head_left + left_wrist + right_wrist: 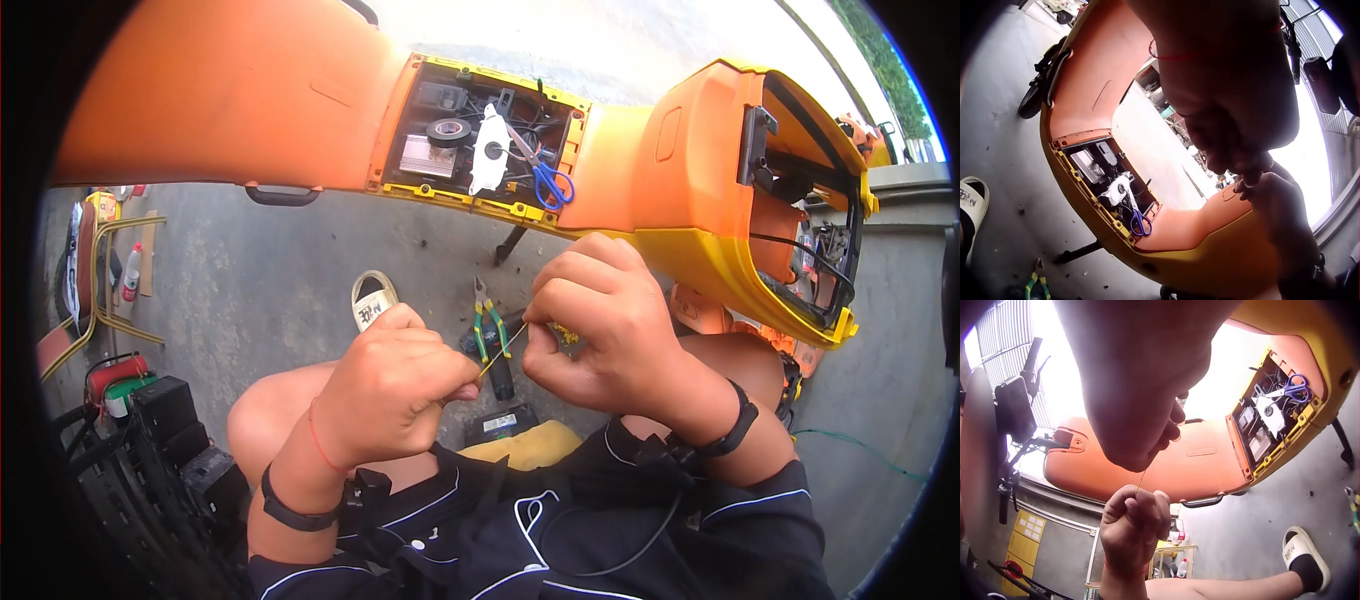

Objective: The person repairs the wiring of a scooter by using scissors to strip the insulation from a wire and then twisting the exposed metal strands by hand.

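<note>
A thin yellow wire [503,350] stretches between my two hands in the head view. My left hand [395,385] pinches its lower end between curled fingers and thumb. The other end is pinched by my right hand [605,320], slightly higher and to the right. In the right wrist view the short bare span of wire [1140,481] rises from the left fist [1132,519]. Both hands are held over my lap, in front of an orange and yellow scooter body [590,165]. The wire's ends are hidden inside the fingers.
The scooter's open compartment [400,150] holds a roll of black tape [448,132], blue-handled scissors [545,180], a white piece [490,150] and cables. Green-handled pliers [490,325] lie on the floor beneath the hands. Black battery-like blocks [170,420] stand at the left.
</note>
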Demonstrator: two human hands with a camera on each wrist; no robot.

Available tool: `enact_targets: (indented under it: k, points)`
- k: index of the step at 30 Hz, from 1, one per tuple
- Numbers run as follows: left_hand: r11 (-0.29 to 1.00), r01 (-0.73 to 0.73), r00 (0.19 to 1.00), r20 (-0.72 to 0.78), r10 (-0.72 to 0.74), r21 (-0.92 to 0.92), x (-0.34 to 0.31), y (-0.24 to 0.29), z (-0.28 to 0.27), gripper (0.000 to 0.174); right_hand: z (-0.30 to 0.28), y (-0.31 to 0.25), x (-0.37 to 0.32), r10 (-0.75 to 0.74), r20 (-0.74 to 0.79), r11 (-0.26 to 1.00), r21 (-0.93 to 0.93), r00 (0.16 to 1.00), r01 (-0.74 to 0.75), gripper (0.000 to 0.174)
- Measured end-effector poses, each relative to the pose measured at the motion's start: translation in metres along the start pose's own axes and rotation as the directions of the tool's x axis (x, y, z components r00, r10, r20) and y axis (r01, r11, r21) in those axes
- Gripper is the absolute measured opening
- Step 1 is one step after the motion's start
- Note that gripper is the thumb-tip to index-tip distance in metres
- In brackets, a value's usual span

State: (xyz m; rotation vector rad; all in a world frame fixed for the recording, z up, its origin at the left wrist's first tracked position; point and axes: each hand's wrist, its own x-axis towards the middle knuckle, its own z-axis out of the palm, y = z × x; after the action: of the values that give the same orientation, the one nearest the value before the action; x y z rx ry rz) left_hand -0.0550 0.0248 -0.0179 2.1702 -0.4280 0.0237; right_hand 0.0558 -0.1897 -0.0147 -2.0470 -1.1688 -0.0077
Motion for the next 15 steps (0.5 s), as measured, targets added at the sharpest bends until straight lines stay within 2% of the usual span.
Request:
enact_targets:
  k: [5, 8, 11, 13, 14, 15]
  points:
    - [1.0, -0.021, 1.0, 0.007, 0.021, -0.019, 0.002, 0.004, 0.0, 0.016, 0.004, -0.003, 0.001, 0.001, -0.001, 0.999, -0.048, 1.0, -0.001, 0.018]
    - [0.999, -0.04, 0.999, -0.003, 0.04, -0.031, 0.001, 0.002, 0.0, 0.017, 0.006, 0.002, 0.003, -0.06, -0.081, 0.997, -0.049, 0.995, 0.056, 0.02]
    - [0.993, -0.028, 0.998, 0.049, 0.034, -0.111, -0.001, 0.008, -0.006, 0.017, -0.006, 0.019, 0.007, 0.019, -0.123, 0.994, -0.107, 0.992, -0.033, 0.014]
    - [0.997, 0.0, 1.0, 0.019, 0.001, -0.078, -0.008, 0.002, -0.009, 0.016, -0.019, 0.035, 0.008, 0.179, -0.151, 0.983, -0.01, 0.972, -0.183, 0.009]
    - [0.998, 0.037, 0.999, -0.02, -0.038, -0.047, -0.011, -0.001, -0.009, 0.016, -0.026, 0.04, 0.007, 0.208, -0.124, 0.977, 0.082, 0.97, -0.199, 0.007]
    - [0.998, 0.036, 0.999, -0.024, -0.038, -0.048, -0.012, -0.002, -0.009, 0.016, -0.028, 0.038, 0.006, 0.205, -0.122, 0.977, 0.08, 0.971, -0.196, 0.007]
